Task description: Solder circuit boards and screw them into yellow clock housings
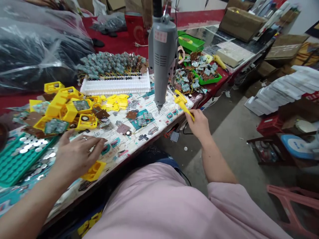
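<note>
My right hand (pixel 198 124) is closed around the yellow handle of a tool that looks like a soldering iron (pixel 183 105), at the table's front edge. Over the left part of the table, my left hand (pixel 77 152) is palm down with its fingers loosely apart. Under its near side sits a yellow plastic housing (pixel 94 171). Just beyond its fingers is a pile of yellow housings (pixel 66 106) mixed with circuit boards (pixel 56 126). A brown board with a round part (pixel 124 129) and a green circuit board (pixel 145 119) lie between my hands.
A grey electric screwdriver (pixel 163 59) hangs bit-down over the table. Left stands a green tray (pixel 12 162) with silvery discs. Behind are a white rack (pixel 116 85) and massed circuit boards (pixel 109 63). A green bin (pixel 211 79) of boards stands right; a pink stool (pixel 286 202) is on the floor.
</note>
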A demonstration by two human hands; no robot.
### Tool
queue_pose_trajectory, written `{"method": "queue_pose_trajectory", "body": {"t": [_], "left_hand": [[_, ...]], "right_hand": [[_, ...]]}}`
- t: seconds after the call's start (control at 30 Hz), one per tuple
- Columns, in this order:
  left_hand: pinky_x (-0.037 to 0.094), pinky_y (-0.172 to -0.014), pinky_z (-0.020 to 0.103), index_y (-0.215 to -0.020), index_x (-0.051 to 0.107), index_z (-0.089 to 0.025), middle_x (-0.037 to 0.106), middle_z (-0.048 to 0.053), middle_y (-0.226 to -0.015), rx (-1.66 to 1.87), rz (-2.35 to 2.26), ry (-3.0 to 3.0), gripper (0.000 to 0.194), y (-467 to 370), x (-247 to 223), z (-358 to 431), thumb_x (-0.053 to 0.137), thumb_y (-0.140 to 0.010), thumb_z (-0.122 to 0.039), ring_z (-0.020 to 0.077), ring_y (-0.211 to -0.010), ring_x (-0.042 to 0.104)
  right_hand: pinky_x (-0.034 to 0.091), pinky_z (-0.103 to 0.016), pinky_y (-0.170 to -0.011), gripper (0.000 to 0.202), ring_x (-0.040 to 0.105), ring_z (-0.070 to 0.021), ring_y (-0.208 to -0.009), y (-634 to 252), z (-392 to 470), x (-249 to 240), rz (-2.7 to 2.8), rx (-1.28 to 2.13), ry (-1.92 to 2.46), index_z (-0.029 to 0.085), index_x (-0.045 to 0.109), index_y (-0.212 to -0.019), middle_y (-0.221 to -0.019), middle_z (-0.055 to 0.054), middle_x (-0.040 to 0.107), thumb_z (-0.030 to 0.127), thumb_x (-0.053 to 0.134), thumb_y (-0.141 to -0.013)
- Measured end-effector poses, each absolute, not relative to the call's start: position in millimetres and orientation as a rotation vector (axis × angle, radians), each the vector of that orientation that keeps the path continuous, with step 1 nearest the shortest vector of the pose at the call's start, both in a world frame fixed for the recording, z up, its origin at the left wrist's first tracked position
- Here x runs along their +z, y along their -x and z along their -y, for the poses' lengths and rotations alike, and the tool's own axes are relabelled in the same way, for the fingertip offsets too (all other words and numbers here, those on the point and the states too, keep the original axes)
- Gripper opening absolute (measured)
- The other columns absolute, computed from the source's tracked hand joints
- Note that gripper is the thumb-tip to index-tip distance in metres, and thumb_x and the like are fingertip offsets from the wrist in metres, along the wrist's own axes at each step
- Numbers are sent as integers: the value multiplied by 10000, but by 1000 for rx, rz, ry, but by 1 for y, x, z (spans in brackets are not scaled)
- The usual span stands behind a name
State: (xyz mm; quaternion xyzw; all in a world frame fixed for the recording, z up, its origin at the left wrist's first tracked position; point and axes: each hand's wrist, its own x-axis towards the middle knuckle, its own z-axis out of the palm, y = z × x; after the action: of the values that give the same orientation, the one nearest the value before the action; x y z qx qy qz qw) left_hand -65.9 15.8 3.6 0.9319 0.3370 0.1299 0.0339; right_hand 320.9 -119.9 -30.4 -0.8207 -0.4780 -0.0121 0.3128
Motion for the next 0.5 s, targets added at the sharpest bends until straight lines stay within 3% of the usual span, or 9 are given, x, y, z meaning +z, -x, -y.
{"method": "queue_pose_trajectory", "body": {"t": [0.1, 0.2, 0.27, 0.33, 0.4, 0.5], "left_hand": [[344, -1069, 690, -876, 702, -297, 773, 40, -860, 313, -1042, -2953, 262, 61, 11, -14, 476, -887, -430, 354, -894, 706], [386, -1056, 675, -1135, 685, -291, 747, 90, -1098, 478, -1054, -3006, 328, 50, 20, -7, 595, -848, -421, 363, -990, 691], [471, -1008, 596, -1212, 646, -302, 720, 88, -1173, 663, -941, -3005, 370, 35, 27, 7, 649, -846, -353, 323, -1015, 684], [561, -860, 436, -1105, 684, -265, 745, 81, -1062, 802, -688, -2879, 224, 12, 31, 31, 608, -893, -254, 249, -948, 695], [572, -829, 318, -1090, 699, -226, 746, 74, -1068, 804, -510, -2570, 229, -16, 32, 56, 521, -948, -209, 174, -950, 703], [550, -961, 336, -1257, 606, -180, 653, 125, -1323, 757, -426, -1905, 366, -56, 24, 77, 576, -930, -342, 214, -1184, 648]], "right_hand": [[470, -270, -602, 371, 602, -134, -600, -316, 147, -34, 1105, -3, 2066, 194, 540, -1063, -850, -47, 689, 518, 374, -991], [432, -243, -502, 344, 525, -101, -470, -302, 170, -32, 934, -40, 1922, 225, 455, -1116, -767, 13, 654, 535, 356, -1005], [451, -250, -511, 302, 552, -108, -496, -285, 183, -26, 885, -95, 1768, 241, 463, -1104, -772, 13, 651, 517, 455, -981], [501, -273, -563, 291, 627, -135, -585, -265, 192, -20, 933, -142, 1660, 253, 492, -1114, -829, -14, 678, 478, 558, -942], [547, -296, -632, 299, 694, -169, -721, -245, 195, -15, 1084, -182, 1655, 260, 518, -1141, -923, -53, 706, 439, 610, -920], [565, -289, -686, 281, 722, -184, -819, -223, 184, -12, 1395, -276, 1673, 246, 574, -1134, -986, -71, 725, 396, 647, -907]]}}
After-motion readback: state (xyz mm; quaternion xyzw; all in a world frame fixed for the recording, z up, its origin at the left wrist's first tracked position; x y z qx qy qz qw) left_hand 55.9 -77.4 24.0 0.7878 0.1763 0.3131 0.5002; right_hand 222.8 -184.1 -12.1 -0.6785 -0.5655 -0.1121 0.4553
